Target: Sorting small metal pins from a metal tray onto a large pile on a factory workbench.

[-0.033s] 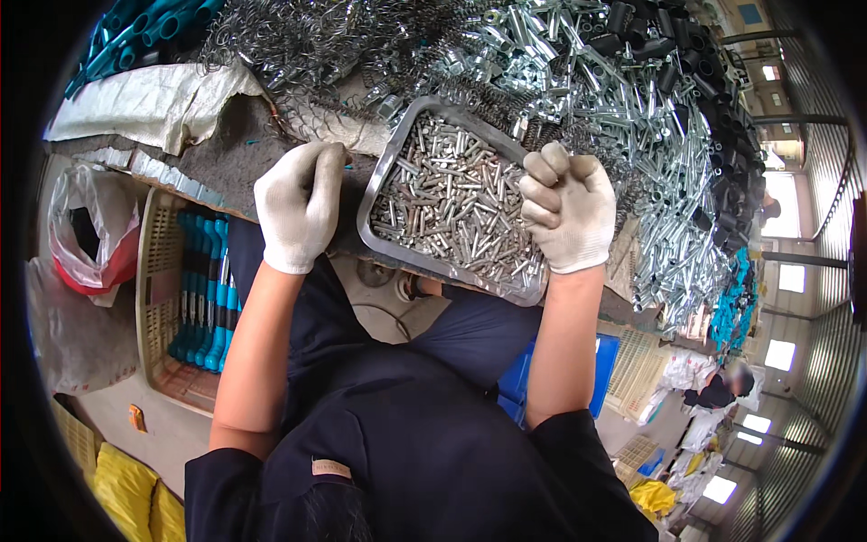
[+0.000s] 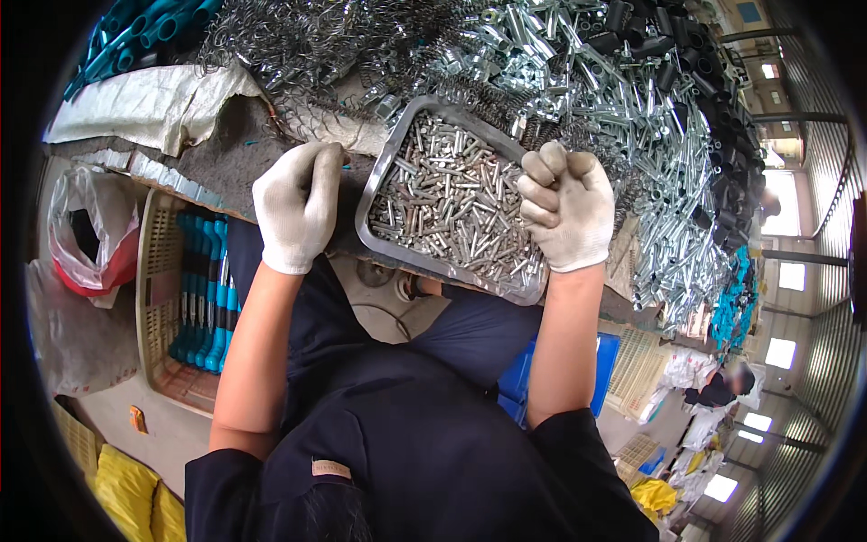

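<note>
My left hand (image 2: 298,206), in a white knit glove, is closed with thumb and fingers together, above the worktable's edge left of a grey tray. Something tiny and dark shows at its fingertips, too small to name. My right hand (image 2: 571,210), gloved alike, is held over the tray's right side with its fingers curled in; what lies inside them, if anything, is hidden. Between the hands sits the grey plastic tray (image 2: 371,204), tilted in view and filled with short metal pins (image 2: 456,203).
Beyond the tray lie heaps of wire springs (image 2: 316,45), shiny metal parts (image 2: 673,208) and black tubes (image 2: 722,172). Teal tubes (image 2: 163,29) are at far left. A beige crate (image 2: 153,298) holds teal-handled tools (image 2: 203,280). A blue bin (image 2: 607,366) stands lower right; another person (image 2: 713,390) is beyond.
</note>
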The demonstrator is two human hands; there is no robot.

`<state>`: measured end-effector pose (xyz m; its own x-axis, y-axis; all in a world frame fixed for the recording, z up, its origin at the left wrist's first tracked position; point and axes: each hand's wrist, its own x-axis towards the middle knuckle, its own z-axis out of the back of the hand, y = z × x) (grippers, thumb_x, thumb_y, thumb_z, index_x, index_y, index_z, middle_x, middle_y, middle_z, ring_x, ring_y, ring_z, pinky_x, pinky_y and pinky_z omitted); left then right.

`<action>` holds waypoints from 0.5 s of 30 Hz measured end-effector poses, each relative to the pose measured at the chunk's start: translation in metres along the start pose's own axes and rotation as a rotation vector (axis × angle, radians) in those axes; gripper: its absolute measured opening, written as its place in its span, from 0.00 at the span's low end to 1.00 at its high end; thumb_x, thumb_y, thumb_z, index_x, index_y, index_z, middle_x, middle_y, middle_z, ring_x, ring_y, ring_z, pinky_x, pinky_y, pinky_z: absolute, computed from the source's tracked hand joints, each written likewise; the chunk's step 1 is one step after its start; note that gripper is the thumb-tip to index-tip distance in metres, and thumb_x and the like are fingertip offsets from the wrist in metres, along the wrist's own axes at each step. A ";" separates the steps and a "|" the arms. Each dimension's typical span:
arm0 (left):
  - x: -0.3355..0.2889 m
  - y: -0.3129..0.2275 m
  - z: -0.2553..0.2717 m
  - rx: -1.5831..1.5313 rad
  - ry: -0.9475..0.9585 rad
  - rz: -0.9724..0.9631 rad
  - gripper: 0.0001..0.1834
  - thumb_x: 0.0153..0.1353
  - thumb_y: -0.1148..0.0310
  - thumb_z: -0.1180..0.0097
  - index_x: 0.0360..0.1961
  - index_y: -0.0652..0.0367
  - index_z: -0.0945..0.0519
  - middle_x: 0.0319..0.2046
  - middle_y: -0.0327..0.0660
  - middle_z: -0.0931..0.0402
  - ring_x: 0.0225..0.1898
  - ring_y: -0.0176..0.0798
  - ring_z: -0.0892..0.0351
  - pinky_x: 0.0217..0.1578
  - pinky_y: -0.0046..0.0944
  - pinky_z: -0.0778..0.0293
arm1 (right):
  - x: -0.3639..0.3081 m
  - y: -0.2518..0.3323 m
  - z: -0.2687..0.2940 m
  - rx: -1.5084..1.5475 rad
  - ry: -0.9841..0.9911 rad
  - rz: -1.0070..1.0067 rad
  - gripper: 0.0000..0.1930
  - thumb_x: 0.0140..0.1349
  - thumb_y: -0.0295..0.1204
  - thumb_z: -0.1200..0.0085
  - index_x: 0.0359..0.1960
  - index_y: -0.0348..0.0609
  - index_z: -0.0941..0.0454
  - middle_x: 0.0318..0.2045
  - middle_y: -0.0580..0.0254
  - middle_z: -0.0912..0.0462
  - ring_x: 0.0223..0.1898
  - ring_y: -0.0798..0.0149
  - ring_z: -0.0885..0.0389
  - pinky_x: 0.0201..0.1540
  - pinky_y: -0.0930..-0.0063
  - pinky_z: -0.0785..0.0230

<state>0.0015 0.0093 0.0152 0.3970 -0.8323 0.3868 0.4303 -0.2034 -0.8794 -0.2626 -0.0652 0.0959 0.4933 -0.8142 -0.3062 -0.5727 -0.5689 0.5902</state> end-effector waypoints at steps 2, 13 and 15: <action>-0.001 0.002 0.000 -0.009 0.002 0.012 0.07 0.61 0.74 0.45 0.33 0.67 0.19 0.27 0.52 0.20 0.28 0.46 0.18 0.32 0.36 0.25 | 0.003 0.001 0.000 -0.314 -0.111 0.078 0.12 0.65 0.35 0.58 0.25 0.44 0.32 0.20 0.74 0.39 0.16 0.78 0.47 0.12 0.84 0.60; 0.000 -0.002 0.000 0.016 0.016 0.041 0.07 0.61 0.73 0.45 0.33 0.68 0.19 0.26 0.51 0.20 0.28 0.46 0.18 0.32 0.36 0.25 | 0.023 -0.029 -0.006 -2.007 -0.398 0.379 0.11 0.53 0.38 0.42 0.34 0.51 0.13 0.31 0.59 0.14 0.34 0.56 0.16 0.39 0.66 0.25; 0.001 -0.003 0.000 0.021 0.017 0.022 0.07 0.61 0.73 0.45 0.33 0.68 0.19 0.27 0.51 0.20 0.28 0.45 0.18 0.32 0.36 0.25 | 0.024 -0.030 -0.009 -2.019 -0.421 0.359 0.10 0.53 0.38 0.42 0.33 0.51 0.13 0.31 0.59 0.15 0.35 0.55 0.16 0.39 0.64 0.25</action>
<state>0.0006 0.0093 0.0181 0.3929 -0.8451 0.3626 0.4388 -0.1742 -0.8815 -0.2274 -0.0661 0.0776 0.2383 -0.9704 0.0401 0.9023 0.2365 0.3605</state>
